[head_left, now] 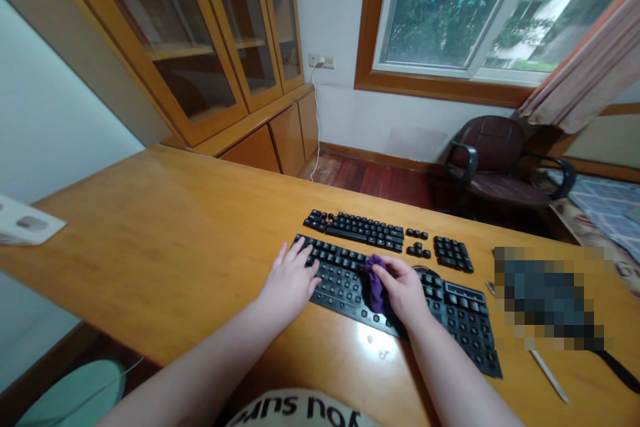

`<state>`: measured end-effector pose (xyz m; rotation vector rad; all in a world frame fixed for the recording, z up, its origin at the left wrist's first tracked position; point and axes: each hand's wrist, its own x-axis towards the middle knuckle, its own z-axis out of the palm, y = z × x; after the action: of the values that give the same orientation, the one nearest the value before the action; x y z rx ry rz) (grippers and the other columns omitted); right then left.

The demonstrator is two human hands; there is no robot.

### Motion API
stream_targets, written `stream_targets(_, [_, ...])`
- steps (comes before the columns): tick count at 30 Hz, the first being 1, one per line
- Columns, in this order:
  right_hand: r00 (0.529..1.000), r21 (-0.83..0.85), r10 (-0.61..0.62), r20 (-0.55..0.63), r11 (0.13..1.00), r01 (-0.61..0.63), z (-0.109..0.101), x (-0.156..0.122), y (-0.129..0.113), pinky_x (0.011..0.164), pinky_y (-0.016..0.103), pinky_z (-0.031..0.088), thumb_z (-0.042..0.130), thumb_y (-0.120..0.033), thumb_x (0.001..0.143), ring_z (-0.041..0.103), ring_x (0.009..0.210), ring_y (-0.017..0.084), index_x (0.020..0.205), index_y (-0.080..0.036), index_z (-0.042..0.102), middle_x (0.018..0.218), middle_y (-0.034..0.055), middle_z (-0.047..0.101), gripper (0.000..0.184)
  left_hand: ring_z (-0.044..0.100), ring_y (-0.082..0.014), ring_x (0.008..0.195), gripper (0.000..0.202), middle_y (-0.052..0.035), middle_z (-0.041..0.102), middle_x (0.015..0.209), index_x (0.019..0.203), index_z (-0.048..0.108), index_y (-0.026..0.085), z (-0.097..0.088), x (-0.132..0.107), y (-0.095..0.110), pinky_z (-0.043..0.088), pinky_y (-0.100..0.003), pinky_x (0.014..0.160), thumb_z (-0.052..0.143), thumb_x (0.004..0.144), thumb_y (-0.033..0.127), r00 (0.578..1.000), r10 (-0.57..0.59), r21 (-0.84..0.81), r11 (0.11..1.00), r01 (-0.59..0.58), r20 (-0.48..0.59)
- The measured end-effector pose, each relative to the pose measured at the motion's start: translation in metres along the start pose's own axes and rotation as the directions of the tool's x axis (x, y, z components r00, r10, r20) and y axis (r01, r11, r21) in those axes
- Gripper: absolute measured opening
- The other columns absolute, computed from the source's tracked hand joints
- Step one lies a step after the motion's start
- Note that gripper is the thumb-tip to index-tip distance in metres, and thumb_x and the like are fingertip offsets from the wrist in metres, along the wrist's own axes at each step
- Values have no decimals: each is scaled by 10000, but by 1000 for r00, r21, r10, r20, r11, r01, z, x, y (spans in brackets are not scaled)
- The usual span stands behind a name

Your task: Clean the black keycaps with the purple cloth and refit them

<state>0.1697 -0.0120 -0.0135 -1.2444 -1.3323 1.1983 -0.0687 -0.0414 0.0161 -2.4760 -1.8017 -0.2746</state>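
Stripped keyboard steadied under left hand, cloth in right

I find the black keyboard (pixel 345 285) on the tabletop (pixel 200 213) directly before me, slightly aslant. Most of its keycaps are off, exposing the key posts; a row along the far edge is in place.

My left hand (pixel 293 278) holds nothing. Its fingers are spread over the keyboard's far left corner, a placement I judge meant to keep the frame from sliding. My right hand (pixel 404 288) pinches a bunched purple cloth (pixel 377 290) between thumb and fingers over the middle of the keys, presumably gathered so to reach between posts. Whether it presses down I cannot tell. The hands are apart.

Beyond the keyboard, the loose keycaps (pixel 367 230) lie in keyboard order, with the number-pad keycaps (pixel 453 253) at the right, an arrangement that likely preserves each one's position.

To the right lie a white stick (pixel 550 377) and a pixelated, black-handled object (pixel 545 297), not identifiable.
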Motion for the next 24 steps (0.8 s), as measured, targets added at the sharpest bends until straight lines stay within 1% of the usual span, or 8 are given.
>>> stream_targets(3, [1000,3,-8,3,1000,8,1,0,-2,781,379,504,674,-408,714,659,789,232,872,-184,710,858,79,724,276,471,-319,1170,189,-100,630,1141,830,730,217,-8,11,-2,318,-540,1011,607,769,347,1000,-6,-46,999,6,-11])
stream_targets(5, [1000,14,-11,8,1000,11,1,0,-4,768,367,505,675,-402,713,662,781,229,864,-189,713,850,73,726,264,561,-275,1033,216,-73,675,1014,736,723,219,-18,29,-7,348,-504,990,570,794,360,1000,13,-89,996,-13,6])
stream_targets(7, [1000,25,-15,12,1000,15,2,0,-6,761,352,504,675,-392,717,662,778,223,854,-191,712,847,67,728,246,610,-215,847,259,-60,692,868,797,712,209,-28,56,-17,406,-434,930,498,840,348,1000,10,-98,995,-10,-2])
stream_targets(10, [1000,27,-11,20,1000,10,2,0,-6,763,345,502,670,-382,726,661,785,222,855,-187,706,856,68,726,236,594,-228,882,283,-76,689,897,876,706,193,-33,104,-36,441,-369,851,462,854,335,996,-42,-71,997,36,-76])
stream_targets(13, [1000,16,-2,14,1000,2,2,0,-5,759,359,506,669,-388,725,661,781,231,858,-182,707,851,75,725,248,581,-238,934,277,-79,681,976,922,704,192,-19,141,-55,434,-359,858,466,848,314,996,-69,-109,992,62,-63])
stream_targets(15, [1000,6,-4,1,1000,4,2,0,-5,761,369,508,675,-395,716,662,781,238,849,-181,710,844,79,726,254,575,-239,942,277,-83,679,982,923,708,190,-3,155,-63,433,-356,854,471,843,310,996,-78,-127,989,72,-45])
stream_targets(19, [1000,-20,-5,-13,1000,5,2,0,-5,760,373,509,679,-399,708,663,779,242,838,-179,715,837,83,726,258,580,-210,909,235,-53,689,947,868,726,221,23,161,-68,433,-317,847,522,809,321,1000,-13,-156,988,15,16])
stream_targets(24, [1000,-45,-2,3,999,2,0,-1,-3,769,371,502,667,-404,722,660,790,244,841,-183,716,840,86,724,255,576,-206,935,219,-22,693,970,873,731,264,35,159,-63,415,-306,855,537,803,339,994,69,-192,980,-53,80])
